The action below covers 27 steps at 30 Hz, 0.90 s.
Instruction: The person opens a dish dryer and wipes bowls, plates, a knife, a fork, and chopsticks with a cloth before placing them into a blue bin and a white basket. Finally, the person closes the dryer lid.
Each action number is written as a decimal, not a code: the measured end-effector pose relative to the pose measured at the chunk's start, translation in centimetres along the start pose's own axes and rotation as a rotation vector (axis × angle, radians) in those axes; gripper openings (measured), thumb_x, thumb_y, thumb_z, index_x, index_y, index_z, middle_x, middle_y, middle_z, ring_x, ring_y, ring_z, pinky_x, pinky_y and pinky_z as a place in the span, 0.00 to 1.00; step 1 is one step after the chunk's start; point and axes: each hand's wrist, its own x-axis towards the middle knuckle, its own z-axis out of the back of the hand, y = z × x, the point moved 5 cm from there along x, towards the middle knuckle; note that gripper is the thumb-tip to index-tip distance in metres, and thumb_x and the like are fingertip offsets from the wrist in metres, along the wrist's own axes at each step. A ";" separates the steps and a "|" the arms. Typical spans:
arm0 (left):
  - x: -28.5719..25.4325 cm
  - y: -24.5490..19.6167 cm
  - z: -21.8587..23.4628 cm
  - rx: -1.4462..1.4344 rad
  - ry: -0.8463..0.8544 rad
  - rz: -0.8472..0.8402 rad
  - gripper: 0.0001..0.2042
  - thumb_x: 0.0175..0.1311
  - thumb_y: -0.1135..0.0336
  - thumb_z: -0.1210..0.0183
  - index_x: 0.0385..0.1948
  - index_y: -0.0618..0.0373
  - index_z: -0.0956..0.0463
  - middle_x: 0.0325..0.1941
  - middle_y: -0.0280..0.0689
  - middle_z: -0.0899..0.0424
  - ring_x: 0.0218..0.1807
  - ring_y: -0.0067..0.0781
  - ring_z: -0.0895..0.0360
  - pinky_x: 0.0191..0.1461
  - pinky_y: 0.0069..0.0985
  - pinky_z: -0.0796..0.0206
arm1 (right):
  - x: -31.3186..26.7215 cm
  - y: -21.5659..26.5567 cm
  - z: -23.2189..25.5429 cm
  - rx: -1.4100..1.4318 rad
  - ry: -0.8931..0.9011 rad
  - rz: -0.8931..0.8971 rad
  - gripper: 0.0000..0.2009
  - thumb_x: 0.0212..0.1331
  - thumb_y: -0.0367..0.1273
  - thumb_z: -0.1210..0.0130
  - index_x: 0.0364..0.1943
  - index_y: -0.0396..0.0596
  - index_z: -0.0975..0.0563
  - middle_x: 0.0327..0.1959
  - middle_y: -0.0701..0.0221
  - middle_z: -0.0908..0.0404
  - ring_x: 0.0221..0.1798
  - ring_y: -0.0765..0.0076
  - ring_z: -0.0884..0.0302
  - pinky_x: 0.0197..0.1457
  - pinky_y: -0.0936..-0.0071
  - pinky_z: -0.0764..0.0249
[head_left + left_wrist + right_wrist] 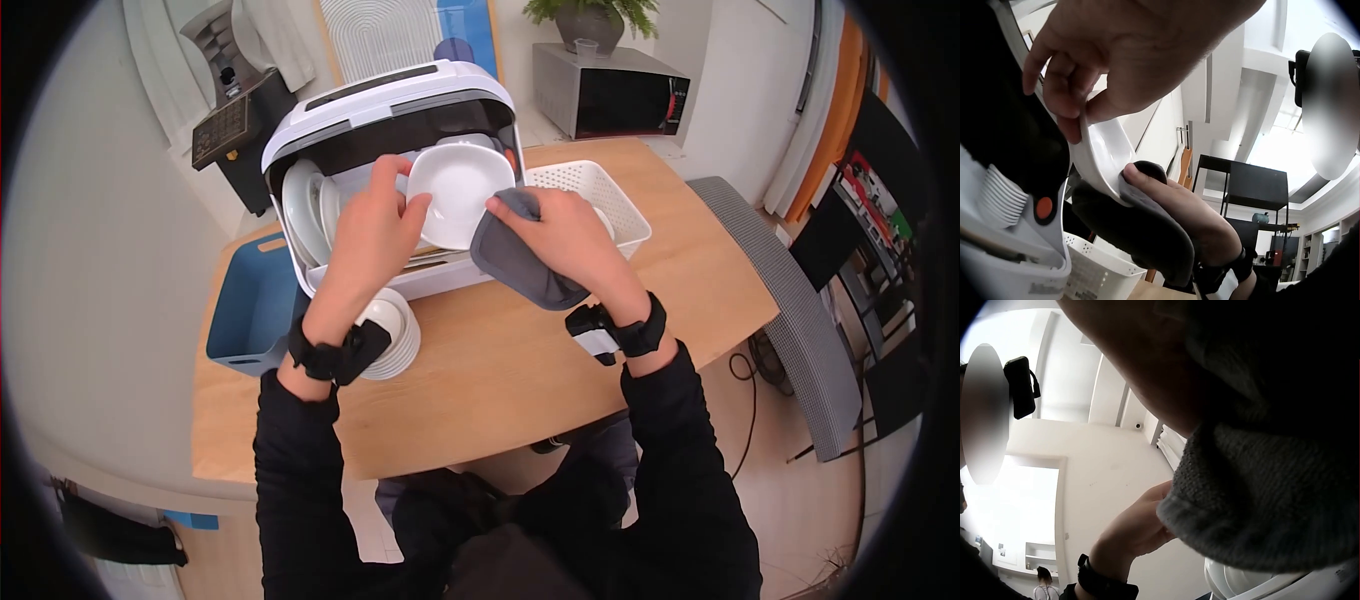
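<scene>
A white bowl (460,195) is held up in front of the open white dish cabinet (395,100), its inside facing me. My left hand (372,235) pinches its left rim between thumb and fingers, which the left wrist view shows closely. My right hand (572,235) grips a dark grey cloth (525,262) against the bowl's right edge, thumb on the inner side. Cloth hangs below that hand and fills much of the right wrist view. White plates (305,210) stand upright inside the cabinet at the left.
Below my left forearm is a stack of white dishes (395,345). A blue bin (250,310) stands left of the cabinet, a white perforated basket (610,205) right of it. Behind are a microwave (610,92) and a potted plant (590,22). A padded bench (790,310) flanks the wooden table (480,380).
</scene>
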 end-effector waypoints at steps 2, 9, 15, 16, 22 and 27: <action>2.1 -0.9 -1.6 0.010 0.031 -0.066 0.15 0.65 0.67 0.41 0.50 0.59 0.30 0.22 0.44 0.20 0.26 0.40 0.21 0.31 0.33 0.33 | -0.4 -1.8 3.0 -0.038 -0.010 -0.022 0.23 0.63 0.52 0.46 0.36 0.43 0.17 0.32 0.52 0.17 0.37 0.45 0.19 0.42 0.58 0.24; 8.5 -5.6 -11.1 0.318 0.218 -0.253 0.14 0.65 0.64 0.43 0.50 0.54 0.27 0.37 0.47 0.16 0.42 0.52 0.18 0.42 0.44 0.29 | -0.7 -8.8 10.9 -0.206 -0.160 -0.220 0.21 0.62 0.50 0.45 0.42 0.45 0.18 0.38 0.55 0.16 0.42 0.47 0.19 0.45 0.59 0.25; 11.0 -7.7 -19.7 0.483 0.531 -0.268 0.13 0.66 0.62 0.45 0.50 0.51 0.25 0.45 0.44 0.16 0.51 0.49 0.20 0.48 0.43 0.29 | -0.7 -15.2 10.2 -0.122 -0.153 -0.271 0.21 0.61 0.49 0.45 0.43 0.46 0.18 0.38 0.55 0.15 0.43 0.47 0.18 0.46 0.61 0.25; 11.3 -7.7 -20.8 0.498 0.583 -0.267 0.13 0.66 0.62 0.45 0.50 0.51 0.25 0.46 0.43 0.16 0.52 0.48 0.20 0.49 0.43 0.29 | -0.9 -16.1 9.9 -0.095 -0.150 -0.291 0.21 0.61 0.49 0.45 0.43 0.46 0.17 0.38 0.55 0.15 0.43 0.47 0.18 0.46 0.61 0.24; 12.6 -6.7 -26.5 0.687 0.752 -0.261 0.13 0.65 0.63 0.45 0.50 0.50 0.22 0.49 0.39 0.16 0.54 0.43 0.20 0.50 0.40 0.28 | -1.7 -18.5 10.0 -0.012 -0.241 -0.312 0.21 0.61 0.48 0.44 0.43 0.43 0.18 0.38 0.55 0.15 0.43 0.48 0.17 0.46 0.61 0.24; 12.7 -4.7 -29.5 0.752 0.799 -0.248 0.13 0.65 0.61 0.43 0.50 0.48 0.23 0.50 0.37 0.17 0.55 0.42 0.21 0.51 0.39 0.29 | -1.6 -19.3 9.8 0.024 -0.224 -0.318 0.21 0.62 0.48 0.44 0.44 0.43 0.18 0.38 0.55 0.15 0.43 0.50 0.17 0.46 0.62 0.24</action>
